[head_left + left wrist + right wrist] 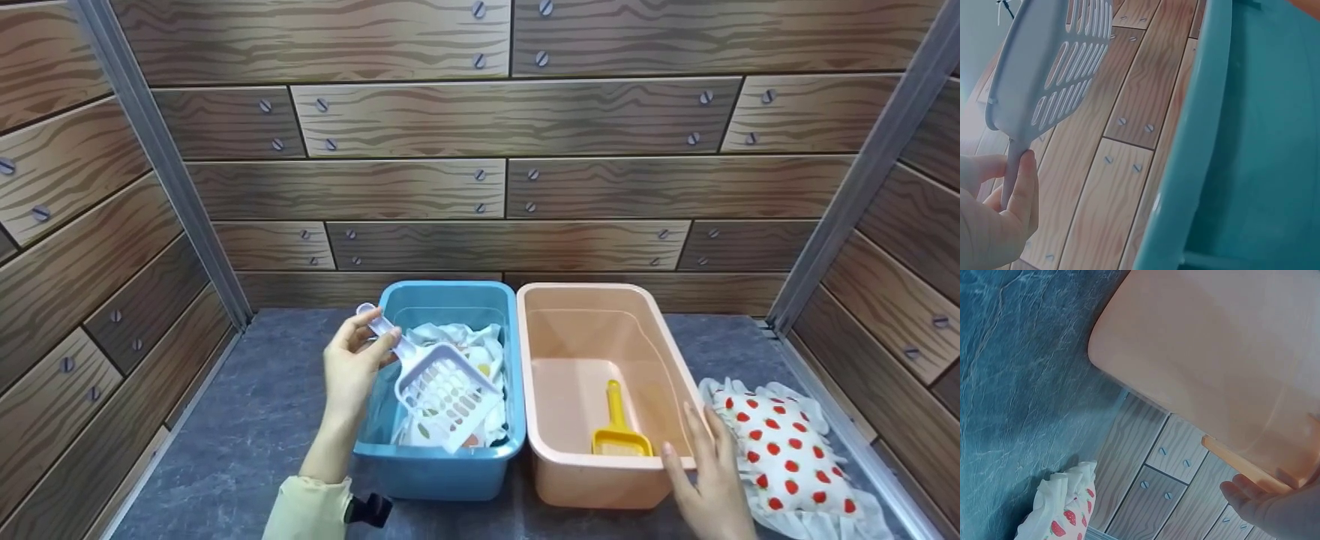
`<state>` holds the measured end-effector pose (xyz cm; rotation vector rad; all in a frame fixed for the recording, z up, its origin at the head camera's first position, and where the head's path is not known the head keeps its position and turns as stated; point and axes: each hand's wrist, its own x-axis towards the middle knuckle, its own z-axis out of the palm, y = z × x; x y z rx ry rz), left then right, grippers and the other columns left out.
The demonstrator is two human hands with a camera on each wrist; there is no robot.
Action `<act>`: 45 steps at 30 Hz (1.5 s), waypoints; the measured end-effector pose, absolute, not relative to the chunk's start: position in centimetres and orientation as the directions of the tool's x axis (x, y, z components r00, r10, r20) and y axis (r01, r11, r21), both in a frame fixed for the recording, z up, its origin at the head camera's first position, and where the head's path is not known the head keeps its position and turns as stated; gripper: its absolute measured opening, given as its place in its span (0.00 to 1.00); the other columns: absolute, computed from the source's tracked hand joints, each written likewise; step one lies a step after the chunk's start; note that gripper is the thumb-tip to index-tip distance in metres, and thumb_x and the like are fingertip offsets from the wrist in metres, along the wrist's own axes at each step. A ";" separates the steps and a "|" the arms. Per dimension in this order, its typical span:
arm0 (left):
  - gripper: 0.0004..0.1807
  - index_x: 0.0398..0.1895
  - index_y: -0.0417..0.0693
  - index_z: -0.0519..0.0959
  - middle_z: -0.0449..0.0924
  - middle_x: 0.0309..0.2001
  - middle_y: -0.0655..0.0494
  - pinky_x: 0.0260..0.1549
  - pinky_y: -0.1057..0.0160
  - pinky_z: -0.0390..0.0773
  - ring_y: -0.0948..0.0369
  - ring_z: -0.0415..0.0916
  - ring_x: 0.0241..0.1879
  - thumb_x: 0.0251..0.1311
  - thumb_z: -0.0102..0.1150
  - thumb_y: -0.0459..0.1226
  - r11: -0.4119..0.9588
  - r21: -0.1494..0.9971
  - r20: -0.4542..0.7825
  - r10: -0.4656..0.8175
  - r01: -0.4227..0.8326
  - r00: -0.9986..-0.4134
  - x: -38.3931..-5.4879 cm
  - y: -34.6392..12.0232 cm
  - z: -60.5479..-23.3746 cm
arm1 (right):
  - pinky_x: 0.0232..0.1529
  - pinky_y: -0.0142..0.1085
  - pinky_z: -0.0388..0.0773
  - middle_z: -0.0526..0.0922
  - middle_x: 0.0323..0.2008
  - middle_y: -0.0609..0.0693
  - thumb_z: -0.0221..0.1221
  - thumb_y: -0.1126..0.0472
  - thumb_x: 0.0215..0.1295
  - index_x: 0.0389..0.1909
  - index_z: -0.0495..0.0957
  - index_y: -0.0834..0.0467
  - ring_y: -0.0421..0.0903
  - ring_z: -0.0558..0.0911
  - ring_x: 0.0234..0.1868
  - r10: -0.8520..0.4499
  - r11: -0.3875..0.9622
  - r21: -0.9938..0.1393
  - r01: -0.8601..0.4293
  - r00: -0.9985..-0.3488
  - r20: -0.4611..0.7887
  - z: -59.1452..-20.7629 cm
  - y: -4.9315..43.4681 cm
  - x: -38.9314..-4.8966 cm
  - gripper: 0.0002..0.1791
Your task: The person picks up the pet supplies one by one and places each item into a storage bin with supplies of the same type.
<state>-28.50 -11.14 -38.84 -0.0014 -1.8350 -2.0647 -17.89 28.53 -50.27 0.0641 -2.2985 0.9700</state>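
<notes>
My left hand (pixel 358 356) pinches the handle of a pale lavender slotted litter scoop (pixel 448 386), its head tilted over the blue bin (pixel 431 472). In the left wrist view the thumb and fingers grip that scoop (pixel 1033 84) by its handle end. White ruffled cloth with coloured spots (pixel 491 352) lies inside the blue bin. At the near right corner of the peach bin (pixel 600 487), my right hand (pixel 709 472) rests on the rim with fingers extended. A yellow scoop (pixel 616 420) lies on the peach bin's floor.
To the right of the peach bin, a strawberry-print pillow with ruffled edges (pixel 791 450) lies on the dark stone-patterned table (pixel 217 450). Wood-print walls (pixel 480 247) close off the back and both sides, with metal corner posts (pixel 165 165). The two bins stand side by side.
</notes>
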 end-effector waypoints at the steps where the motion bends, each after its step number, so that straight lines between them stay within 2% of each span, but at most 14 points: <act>1: 0.21 0.55 0.35 0.78 0.76 0.35 0.47 0.31 0.65 0.85 0.62 0.79 0.30 0.56 0.65 0.24 -0.078 0.958 0.246 -0.276 0.277 -0.929 -28.5 -11.0 -38.8 | 0.62 0.69 0.56 0.56 0.68 0.68 0.60 0.65 0.63 0.71 0.63 0.61 0.69 0.57 0.66 0.192 0.726 -0.628 -0.279 -0.795 0.575 -50.3 28.5 -17.9 0.34; 6: 0.21 0.54 0.34 0.78 0.74 0.34 0.47 0.29 0.66 0.84 0.63 0.79 0.27 0.55 0.65 0.24 -0.118 0.955 0.233 -0.266 0.272 -0.935 -28.8 -10.2 -39.0 | 0.63 0.67 0.55 0.56 0.68 0.68 0.61 0.66 0.63 0.70 0.64 0.61 0.68 0.56 0.67 0.195 0.724 -0.628 -0.287 -0.788 0.584 -50.3 28.5 -17.9 0.34; 11: 0.22 0.55 0.34 0.77 0.72 0.35 0.47 0.29 0.66 0.84 0.62 0.78 0.27 0.55 0.65 0.24 -0.150 0.954 0.220 -0.241 0.260 -0.945 -28.8 -9.2 -39.2 | 0.62 0.70 0.56 0.56 0.68 0.68 0.61 0.66 0.63 0.71 0.63 0.61 0.69 0.57 0.66 0.192 0.723 -0.628 -0.286 -0.791 0.581 -50.3 28.5 -18.0 0.34; 15: 0.22 0.56 0.34 0.77 0.71 0.35 0.47 0.31 0.65 0.84 0.62 0.78 0.29 0.55 0.64 0.24 -0.141 0.958 0.217 -0.213 0.250 -0.953 -28.7 -8.4 -39.5 | 0.59 0.70 0.58 0.56 0.68 0.68 0.61 0.66 0.63 0.70 0.63 0.61 0.69 0.57 0.66 0.192 0.716 -0.636 -0.288 -0.795 0.576 -50.2 28.4 -18.0 0.34; 21: 0.22 0.56 0.35 0.77 0.73 0.36 0.46 0.32 0.63 0.85 0.60 0.79 0.30 0.56 0.63 0.25 -0.106 0.962 0.230 -0.176 0.251 -0.957 -28.8 -7.3 -39.9 | 0.61 0.69 0.57 0.55 0.68 0.68 0.61 0.66 0.63 0.71 0.63 0.61 0.69 0.57 0.66 0.195 0.707 -0.645 -0.290 -0.796 0.573 -50.2 28.3 -18.0 0.34; 40: 0.22 0.55 0.32 0.76 0.72 0.34 0.46 0.32 0.61 0.85 0.60 0.80 0.31 0.54 0.64 0.24 -0.142 0.956 0.242 -0.121 0.258 -0.963 -29.1 -4.9 -40.9 | 0.58 0.72 0.58 0.55 0.68 0.68 0.61 0.65 0.63 0.71 0.63 0.59 0.69 0.57 0.66 0.203 0.706 -0.650 -0.280 -0.800 0.565 -50.2 28.4 -18.0 0.35; 45: 0.22 0.55 0.33 0.77 0.73 0.35 0.45 0.33 0.60 0.86 0.59 0.80 0.32 0.55 0.64 0.25 -0.164 0.957 0.227 -0.100 0.241 -0.969 -29.2 -4.4 -41.1 | 0.63 0.63 0.56 0.57 0.67 0.69 0.61 0.69 0.60 0.69 0.65 0.62 0.67 0.58 0.66 0.194 0.701 -0.631 -0.332 -0.763 0.617 -50.4 28.4 -18.1 0.35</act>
